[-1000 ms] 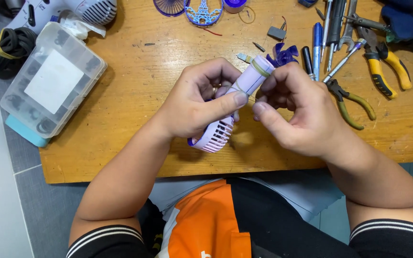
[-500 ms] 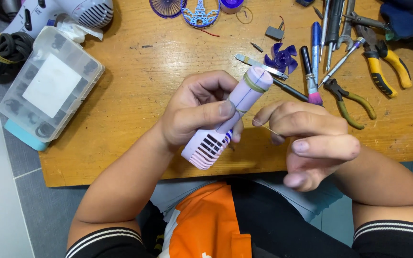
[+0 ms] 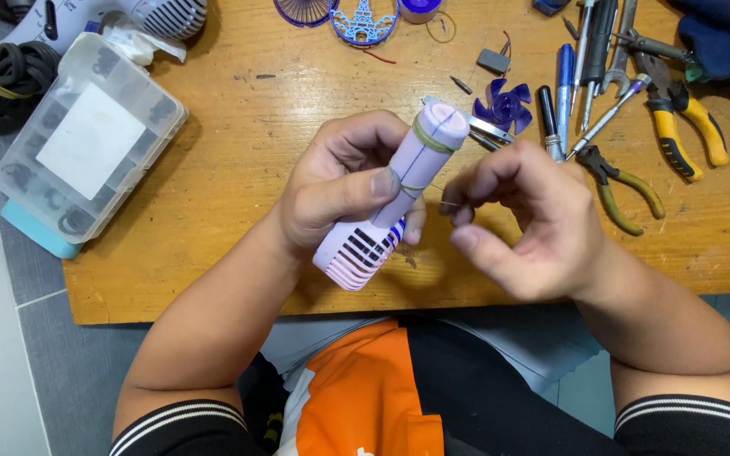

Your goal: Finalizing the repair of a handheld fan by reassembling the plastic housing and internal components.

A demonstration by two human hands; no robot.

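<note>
Left hand [image 3: 344,190] grips the lilac handheld fan body [image 3: 394,198] above the wooden table [image 3: 238,169] while right hand [image 3: 521,219] pinches a thin wire beside it; risk: a tug could snap the wire or tilt the loosely held body.

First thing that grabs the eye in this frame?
The left hand at centre grips a lilac handheld fan body, slotted end toward the person. The right hand pinches something thin beside it. Pliers with yellow handles lie top right, a clear parts box top left.
</note>
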